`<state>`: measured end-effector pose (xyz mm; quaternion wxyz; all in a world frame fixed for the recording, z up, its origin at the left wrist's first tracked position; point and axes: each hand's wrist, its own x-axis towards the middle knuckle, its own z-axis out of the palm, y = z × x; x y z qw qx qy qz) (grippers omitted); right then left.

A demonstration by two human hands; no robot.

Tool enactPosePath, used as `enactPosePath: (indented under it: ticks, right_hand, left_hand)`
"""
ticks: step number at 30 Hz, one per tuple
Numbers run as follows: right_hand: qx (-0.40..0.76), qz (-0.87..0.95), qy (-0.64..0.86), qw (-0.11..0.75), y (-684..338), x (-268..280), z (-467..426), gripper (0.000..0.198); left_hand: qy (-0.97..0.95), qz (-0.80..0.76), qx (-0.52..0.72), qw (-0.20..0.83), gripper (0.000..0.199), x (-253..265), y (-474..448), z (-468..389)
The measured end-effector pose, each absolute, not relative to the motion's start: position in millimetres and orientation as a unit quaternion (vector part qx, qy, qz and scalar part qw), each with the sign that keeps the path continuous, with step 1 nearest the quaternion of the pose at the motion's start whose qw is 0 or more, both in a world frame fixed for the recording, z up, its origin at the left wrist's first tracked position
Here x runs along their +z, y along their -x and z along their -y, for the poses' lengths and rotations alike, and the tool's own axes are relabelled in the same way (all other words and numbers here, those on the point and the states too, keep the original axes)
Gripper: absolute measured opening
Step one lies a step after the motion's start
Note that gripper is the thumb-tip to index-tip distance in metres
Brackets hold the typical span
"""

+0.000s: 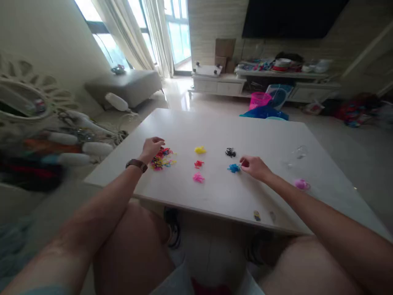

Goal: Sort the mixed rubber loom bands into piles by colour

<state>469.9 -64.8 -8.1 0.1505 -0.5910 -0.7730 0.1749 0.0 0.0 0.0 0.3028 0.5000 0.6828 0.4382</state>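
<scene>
My left hand (152,146) is at the far edge of a mixed pile of small coloured bands (162,160), its fingers curled together over them. Whatever its fingertips hold is hidden. My right hand (253,166) is just right of a small blue pile of bands (233,168), thumb and fingers pinched. Something tiny and dark may be at those fingertips, too small to name. Further single-colour piles lie between and beyond the hands: yellow (200,150), red (199,164), pink (198,177) and black (230,152).
The piles lie on a white table (196,127). Right of my right arm are a pink-purple object (302,184) and a clear plastic item (300,152). A small yellow-and-blue piece (257,215) lies near the front edge. A pink basket (259,100) stands on the floor beyond.
</scene>
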Motion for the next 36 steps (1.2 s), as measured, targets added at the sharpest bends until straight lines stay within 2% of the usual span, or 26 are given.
enactPosePath:
  ticks: [9, 15, 21, 30, 33, 36]
  right_hand:
    - [0.135, 0.763, 0.621, 0.120, -477.6, -16.7, 62.7, 0.013]
    - [0.186, 0.760, 0.612, 0.115, -475.5, -16.3, 62.5, 0.016]
    - [0.147, 0.754, 0.633, 0.096, -479.6, -15.6, 59.2, 0.020]
    - [0.152, 0.764, 0.624, 0.058, -484.0, -16.6, 58.1, 0.020]
    - [0.148, 0.769, 0.620, 0.057, -485.3, -17.8, 57.5, 0.020]
    - [0.140, 0.767, 0.623, 0.059, -485.8, -18.1, 57.0, 0.022]
  left_hand:
    - [-0.473, -0.701, 0.445, 0.294, 0.026, -1.7, 29.5, 7.4]
    - [-0.478, -0.703, 0.429, 0.306, 0.024, -2.4, 19.0, 5.6]
    - [-0.496, -0.703, 0.410, 0.302, 0.022, -0.9, 7.0, 3.0]
    - [-0.504, -0.702, 0.401, 0.304, 0.022, 2.2, 5.7, 6.3]
    - [-0.539, -0.686, 0.372, 0.316, 0.023, -2.2, 9.9, 8.2]
    - [-0.567, -0.691, 0.345, 0.286, 0.024, -6.5, 15.0, 9.2]
